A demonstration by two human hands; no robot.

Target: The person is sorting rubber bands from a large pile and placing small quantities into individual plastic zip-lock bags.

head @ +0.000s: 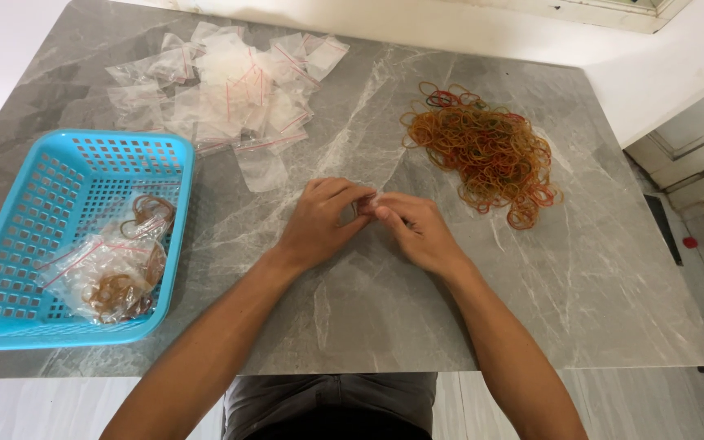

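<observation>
Forearms, bare, rise from the bottom edge over dark trousers and meet mid-desk. Desk: large rectangular slab, grey marble-look with pale veins, smooth and matt, filling most of the view. Beyond its far edge runs a white wall or sill; to the right, pale floor tiles and a white panelled cabinet front.

Blue basket: rigid plastic, square lattice holes, rounded corners, at the desk's left edge. Inside lie filled bags, clear and crinkled, with brown bands showing through.

Heap of empty bags: small clear plastic pouches with thin red seal strips, overlapping loosely at far left-centre, just behind the basket.

Rubber bands: tangled mound, mostly amber-brown with some red and green loops, far right-centre, well apart from the basket.

Left hand and right hand: fingertips touching at desk centre, each grip pinched closed on one small bag, clear and mostly hidden between the fingers; whether it contains anything, cannot tell. It sits just in front of the band pile, between pile and pouch heap.
</observation>
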